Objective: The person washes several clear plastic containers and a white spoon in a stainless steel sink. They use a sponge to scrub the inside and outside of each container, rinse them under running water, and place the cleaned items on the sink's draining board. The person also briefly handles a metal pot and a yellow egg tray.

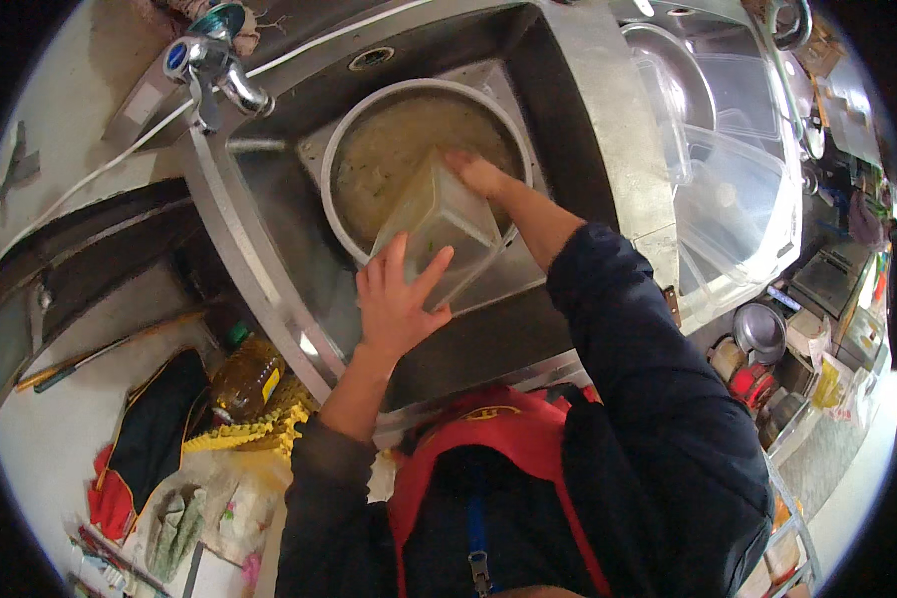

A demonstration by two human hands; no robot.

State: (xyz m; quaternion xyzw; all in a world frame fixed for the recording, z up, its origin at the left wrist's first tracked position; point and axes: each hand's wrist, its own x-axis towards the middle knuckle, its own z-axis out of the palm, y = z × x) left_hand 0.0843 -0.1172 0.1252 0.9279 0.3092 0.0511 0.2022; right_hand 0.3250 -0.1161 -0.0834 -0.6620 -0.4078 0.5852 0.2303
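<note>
A clear plastic food container (456,217) is tilted over the near right rim of a round metal basin (330,161), partly in cloudy brownish water. My left hand (400,295) lies against the container's near side with the fingers spread and the thumb apart. At the container's far end is my right hand (482,176), its fingertips at the murky water and partly hidden. A small green scrap clings to the container. The basin stands in a stainless steel sink (568,112).
A chrome tap (217,75) stands at the upper left, with a white cord running past it. The right-hand sink holds several clear plastic containers (729,198) and a metal bowl (706,82). At lower left, a bottle of brown liquid (247,377) stands by a yellow basket (250,433).
</note>
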